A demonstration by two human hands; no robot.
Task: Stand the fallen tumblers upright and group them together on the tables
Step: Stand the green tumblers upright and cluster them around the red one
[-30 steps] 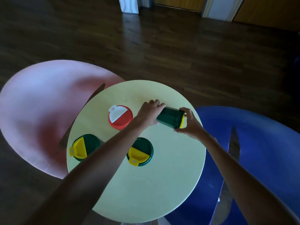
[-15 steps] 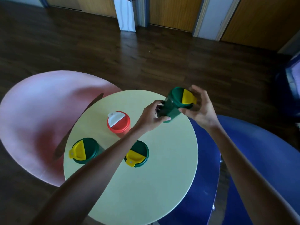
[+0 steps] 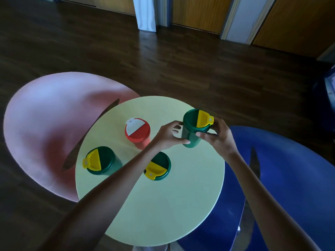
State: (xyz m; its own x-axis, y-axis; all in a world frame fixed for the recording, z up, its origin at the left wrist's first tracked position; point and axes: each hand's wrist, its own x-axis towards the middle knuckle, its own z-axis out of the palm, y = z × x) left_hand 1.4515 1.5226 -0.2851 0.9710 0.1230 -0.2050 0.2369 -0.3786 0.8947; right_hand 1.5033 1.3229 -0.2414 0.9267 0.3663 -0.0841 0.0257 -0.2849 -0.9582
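Observation:
A green tumbler with a yellow flip lid (image 3: 194, 126) stands upright near the far right edge of the round pale yellow table (image 3: 163, 205). My left hand (image 3: 167, 135) grips its left side and my right hand (image 3: 218, 137) grips its right side. A red tumbler with a white lid flap (image 3: 137, 132) stands upright to the left of it. Two more green tumblers with yellow lids stand upright: one at the table's left (image 3: 101, 161), the other (image 3: 157, 166) partly hidden under my left forearm.
A lower pink round table (image 3: 45, 124) lies to the left and a blue one (image 3: 290, 178) to the right, both partly under the yellow table. Dark wooden floor surrounds them; doors and a white post line the far wall.
The green tumbler went from lying on its side to upright in both hands, and has come down onto the table near the far right edge.

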